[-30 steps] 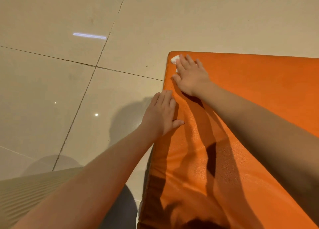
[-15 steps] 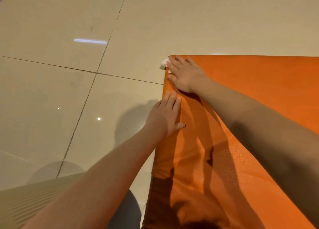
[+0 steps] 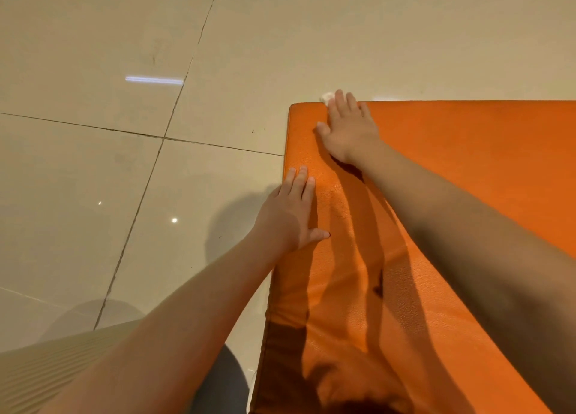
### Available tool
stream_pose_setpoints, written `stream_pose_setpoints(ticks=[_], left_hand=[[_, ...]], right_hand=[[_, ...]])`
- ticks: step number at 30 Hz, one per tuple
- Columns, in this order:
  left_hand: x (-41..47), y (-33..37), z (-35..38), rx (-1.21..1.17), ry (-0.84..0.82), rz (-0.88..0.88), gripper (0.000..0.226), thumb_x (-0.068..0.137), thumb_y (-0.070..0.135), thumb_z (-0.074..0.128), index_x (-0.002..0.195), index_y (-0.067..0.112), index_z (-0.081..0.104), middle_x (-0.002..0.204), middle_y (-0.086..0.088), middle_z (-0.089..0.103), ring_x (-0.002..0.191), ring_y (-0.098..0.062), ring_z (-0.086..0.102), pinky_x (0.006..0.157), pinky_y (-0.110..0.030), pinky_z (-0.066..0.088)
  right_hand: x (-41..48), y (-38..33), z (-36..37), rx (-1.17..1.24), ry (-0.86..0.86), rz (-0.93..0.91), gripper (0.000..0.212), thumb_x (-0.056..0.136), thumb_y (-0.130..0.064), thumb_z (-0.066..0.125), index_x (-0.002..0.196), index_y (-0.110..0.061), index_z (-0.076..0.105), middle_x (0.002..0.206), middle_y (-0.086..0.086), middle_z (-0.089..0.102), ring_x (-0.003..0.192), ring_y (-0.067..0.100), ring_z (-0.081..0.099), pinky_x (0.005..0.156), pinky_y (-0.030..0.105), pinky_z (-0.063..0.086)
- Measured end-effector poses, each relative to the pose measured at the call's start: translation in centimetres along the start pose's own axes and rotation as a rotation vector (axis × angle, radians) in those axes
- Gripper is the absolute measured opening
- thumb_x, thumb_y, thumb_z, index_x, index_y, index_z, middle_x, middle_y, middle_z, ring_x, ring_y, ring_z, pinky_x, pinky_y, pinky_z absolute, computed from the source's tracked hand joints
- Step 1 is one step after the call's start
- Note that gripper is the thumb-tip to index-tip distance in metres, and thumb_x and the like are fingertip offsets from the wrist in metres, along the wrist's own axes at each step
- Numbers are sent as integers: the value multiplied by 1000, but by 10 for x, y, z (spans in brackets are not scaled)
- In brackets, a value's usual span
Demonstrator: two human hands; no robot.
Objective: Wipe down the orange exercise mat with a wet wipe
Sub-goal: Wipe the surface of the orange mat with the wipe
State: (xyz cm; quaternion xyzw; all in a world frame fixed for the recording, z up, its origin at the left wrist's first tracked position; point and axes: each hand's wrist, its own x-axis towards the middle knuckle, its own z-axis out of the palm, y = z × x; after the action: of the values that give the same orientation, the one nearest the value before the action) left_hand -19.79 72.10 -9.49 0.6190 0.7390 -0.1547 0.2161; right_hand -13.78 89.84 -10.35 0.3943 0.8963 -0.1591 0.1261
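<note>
At the far corner of the orange mat (image 3: 483, 151), your right hand (image 3: 349, 129) presses flat on the wet wipe (image 3: 327, 96), mostly hidden beneath the fingers. Your left hand (image 3: 288, 214) lies flat, empty, on the left edge.

Orange mat (image 3: 467, 151) open rightward; left hand (image 3: 290, 211) flat on left edge.

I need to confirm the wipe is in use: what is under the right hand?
A white scrap of wet wipe shows past the right hand at the far edge of the orange mat. The rest lies hidden beneath the flat hand.
</note>
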Motion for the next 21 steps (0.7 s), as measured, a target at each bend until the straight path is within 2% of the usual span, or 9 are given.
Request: stream_pose_setpoints(ticks=[3, 4, 6, 8, 12, 13, 17, 21], left_hand=[[-1, 2, 0, 1, 0, -8, 109, 87, 68, 51, 154, 7, -8, 162, -13, -18, 149, -29, -15, 121, -41, 6], [-1, 2, 0, 3, -1, -12, 109, 87, 68, 51, 154, 7, -9, 162, -13, -18, 149, -29, -15, 121, -41, 6], [0, 4, -1, 6, -8, -19, 109, 87, 67, 52, 154, 7, -9, 162, -13, -18, 150, -29, -15, 121, -41, 6], [0, 4, -1, 7, -6, -25, 109, 87, 67, 52, 154, 7, -9, 162, -13, -17, 150, -29, -14, 121, -42, 6], [0, 3, -1, 2, -10, -21, 109, 87, 67, 52, 154, 6, -9, 162, -13, -17, 150, -29, -14, 121, -40, 6], [0, 3, 0, 4, -8, -20, 109, 87, 68, 51, 154, 6, -9, 162, -13, -18, 150, -29, -14, 121, -40, 6], [0, 2, 0, 14, -2, -18, 109, 87, 68, 50, 154, 6, -9, 162, -13, -18, 150, -29, -14, 121, -41, 5], [-1, 1, 0, 3, 12, -12, 109, 87, 68, 51, 154, 5, -9, 162, -14, -17, 150, -29, -14, 121, -40, 6]], right_hand=[[-15, 11, 13, -43, 15, -170, 63, 105, -44, 18, 156, -13, -3, 164, 5, -10, 151, 20, -8, 121, 40, -5], [-12, 21, 10, -75, 28, -149, 62, 105, -44, 17, 156, -14, -2, 164, 5, -8, 151, 20, -6, 121, 40, -5], [-3, 32, 3, -92, 50, 12, 63, 105, -45, 14, 156, -12, 0, 164, 8, -6, 151, 22, -6, 121, 41, -5], [-3, 23, 3, -18, 51, 111, 65, 105, -46, 14, 156, -9, 0, 164, 9, -7, 151, 23, -8, 120, 41, -6], [-27, 17, 21, -51, 29, -173, 67, 104, -47, 20, 156, -12, -3, 163, 6, -11, 151, 20, -9, 122, 39, -5], [-26, 26, 18, -76, 23, -196, 66, 104, -47, 20, 156, -13, -3, 164, 5, -10, 151, 19, -7, 122, 39, -4], [-10, 39, 5, -38, 58, 2, 66, 104, -45, 22, 156, -11, -1, 164, 7, -6, 151, 21, -5, 121, 39, -3], [-39, 8, 25, -25, 62, -157, 71, 103, -49, 25, 155, -7, 2, 164, 9, -7, 151, 22, -7, 121, 37, -5]])
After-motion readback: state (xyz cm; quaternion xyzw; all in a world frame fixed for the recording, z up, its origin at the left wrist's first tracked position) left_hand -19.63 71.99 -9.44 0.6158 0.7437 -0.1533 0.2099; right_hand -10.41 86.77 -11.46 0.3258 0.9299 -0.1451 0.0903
